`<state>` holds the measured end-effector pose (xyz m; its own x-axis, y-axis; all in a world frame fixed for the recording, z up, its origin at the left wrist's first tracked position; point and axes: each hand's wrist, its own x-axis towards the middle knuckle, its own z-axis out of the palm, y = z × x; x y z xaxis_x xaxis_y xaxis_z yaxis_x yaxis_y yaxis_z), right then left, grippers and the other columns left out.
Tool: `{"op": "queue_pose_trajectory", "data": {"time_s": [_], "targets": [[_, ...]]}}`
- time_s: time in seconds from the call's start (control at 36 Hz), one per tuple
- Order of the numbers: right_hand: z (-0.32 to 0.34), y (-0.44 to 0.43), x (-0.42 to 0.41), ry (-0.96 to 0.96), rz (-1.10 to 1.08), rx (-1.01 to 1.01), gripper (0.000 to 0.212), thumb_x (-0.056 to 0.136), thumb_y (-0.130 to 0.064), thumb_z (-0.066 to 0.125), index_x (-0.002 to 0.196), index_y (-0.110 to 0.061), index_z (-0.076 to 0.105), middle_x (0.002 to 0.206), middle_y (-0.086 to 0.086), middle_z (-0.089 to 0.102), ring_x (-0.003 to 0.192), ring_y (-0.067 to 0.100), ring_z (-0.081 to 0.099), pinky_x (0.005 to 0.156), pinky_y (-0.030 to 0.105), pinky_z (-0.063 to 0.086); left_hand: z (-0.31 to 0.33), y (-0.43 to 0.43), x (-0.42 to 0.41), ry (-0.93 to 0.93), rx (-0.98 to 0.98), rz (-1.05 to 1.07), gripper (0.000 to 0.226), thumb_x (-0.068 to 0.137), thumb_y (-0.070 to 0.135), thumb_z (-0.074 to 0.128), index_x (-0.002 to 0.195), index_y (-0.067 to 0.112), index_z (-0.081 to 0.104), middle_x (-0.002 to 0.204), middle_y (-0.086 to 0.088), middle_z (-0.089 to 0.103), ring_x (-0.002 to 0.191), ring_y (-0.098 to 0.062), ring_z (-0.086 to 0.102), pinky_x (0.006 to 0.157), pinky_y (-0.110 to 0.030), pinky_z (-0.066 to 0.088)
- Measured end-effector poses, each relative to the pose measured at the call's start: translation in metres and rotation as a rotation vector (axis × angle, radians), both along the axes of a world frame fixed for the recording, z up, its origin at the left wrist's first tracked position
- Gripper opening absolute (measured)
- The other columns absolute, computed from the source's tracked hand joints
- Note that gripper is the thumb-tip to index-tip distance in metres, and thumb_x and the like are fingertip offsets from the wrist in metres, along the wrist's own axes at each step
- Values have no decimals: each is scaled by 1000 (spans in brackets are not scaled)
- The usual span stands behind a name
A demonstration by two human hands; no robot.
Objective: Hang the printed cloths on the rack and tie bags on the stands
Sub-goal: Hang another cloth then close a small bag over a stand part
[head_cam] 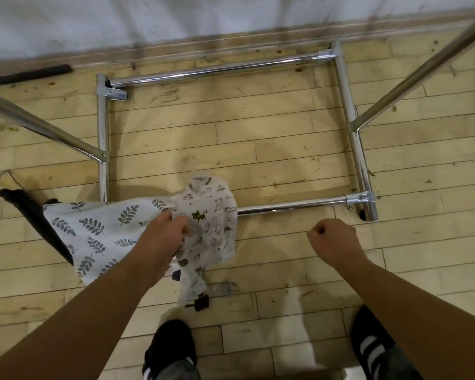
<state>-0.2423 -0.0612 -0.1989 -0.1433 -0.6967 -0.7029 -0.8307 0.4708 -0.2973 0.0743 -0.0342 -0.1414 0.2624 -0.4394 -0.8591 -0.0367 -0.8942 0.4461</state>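
Wood plank floor, scuffed and stained, white wall at the far edge. Chrome rack fills the middle: a rectangular base of tubes on the floor, with slanted poles running out of view left and right. Two printed cloths are bunched together over the near-left corner of the base: leaf-print cloth spreading left, animal-print cloth drooping right and near, hiding the left end of the near bar; can't tell if they touch it. Left hand has its grip pinched on the bunch where the two meet. Right hand sits just right of them, its grip a closed fist holding nothing. The cloths look light, thin and floppy, not slippery; best taken by a top edge or two corners so they spread. Black object lies behind the leaf cloth on the left; can't tell what it is. Shoes near. Small dark clip-like piece under the cloth. Base tubes could trip feet.
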Motion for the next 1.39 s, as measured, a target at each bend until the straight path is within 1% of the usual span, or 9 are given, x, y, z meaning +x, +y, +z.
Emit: {"op": "queue_pose_trajectory", "data": {"time_s": [0.11, 0.44, 0.58, 0.78, 0.92, 1.06, 1.14, 1.28, 1.39], "targets": [[46, 0, 25, -78, -50, -32, 27, 101, -22, 54, 87, -7, 73, 82, 11, 72, 66, 15, 59, 54, 22, 41, 40, -8, -1, 52, -55, -161, 29, 86, -1, 58, 114, 2, 64, 101, -18, 75, 95, -39, 64, 91, -58, 55], [205, 5, 38, -225, -9, -142, 22, 102, -25, 54, 99, -15, 74, 82, 3, 70, 72, 20, 63, 63, 35, 52, 178, -26, -15, 127, -148, -495, 31, 89, 13, 77, 118, 20, 69, 110, -1, 78, 99, -23, 73, 80, -36, 60], [260, 5, 28, -209, -46, -169, 22, 94, -27, 55, 90, -17, 74, 85, 0, 77, 86, 24, 70, 81, 40, 58, 240, -21, -21, 67, -232, -588, 33, 87, 16, 80, 118, 20, 70, 108, 3, 79, 108, -28, 72, 98, -51, 55], [320, 22, 18, -354, -25, -178, 20, 99, -8, 50, 102, -17, 68, 79, 7, 78, 71, 19, 76, 80, 43, 64, 305, 1, -38, -39, -356, -755, 16, 92, 22, 76, 106, 24, 70, 91, 4, 76, 86, -17, 71, 81, -36, 58], [354, 38, 14, -410, -53, -215, 29, 100, -1, 44, 105, -10, 71, 92, 13, 72, 66, 18, 65, 45, 17, 48, 335, 24, -49, -81, -428, -731, 28, 90, 13, 76, 113, 28, 71, 103, 12, 79, 99, -12, 74, 95, -38, 59], [358, 42, 19, -566, -215, -164, 33, 101, 3, 38, 102, -1, 71, 81, 14, 61, 56, 18, 56, 52, 29, 51, 343, 57, -61, -96, -554, -675, 40, 94, 5, 68, 109, 42, 69, 102, 30, 73, 98, 8, 67, 76, -10, 49], [352, 47, 24, -646, -317, -108, 36, 97, 3, 37, 75, 0, 65, 67, 12, 51, 53, 21, 45, 54, 35, 40, 337, 76, -66, -111, -651, -635, 49, 95, 4, 67, 104, 52, 66, 101, 40, 69, 95, 19, 63, 70, 0, 45], [341, 45, 36, -799, -561, -26, 27, 102, -10, 41, 91, -4, 64, 77, 15, 53, 70, 29, 48, 66, 40, 44, 318, 87, -70, -134, -672, -615, 36, 97, 9, 65, 103, 43, 73, 95, 15, 77, 79, -2, 67, 71, -22, 52], [337, 39, 37, -927, -651, 9, 37, 104, -26, 45, 72, -11, 55, 67, 6, 56, 60, 21, 55, 63, 35, 46, 309, 85, -67, -173, -647, -726, 35, 96, 1, 53, 102, 30, 72, 90, 0, 73, 69, -9, 59, 61, -24, 44]]}}
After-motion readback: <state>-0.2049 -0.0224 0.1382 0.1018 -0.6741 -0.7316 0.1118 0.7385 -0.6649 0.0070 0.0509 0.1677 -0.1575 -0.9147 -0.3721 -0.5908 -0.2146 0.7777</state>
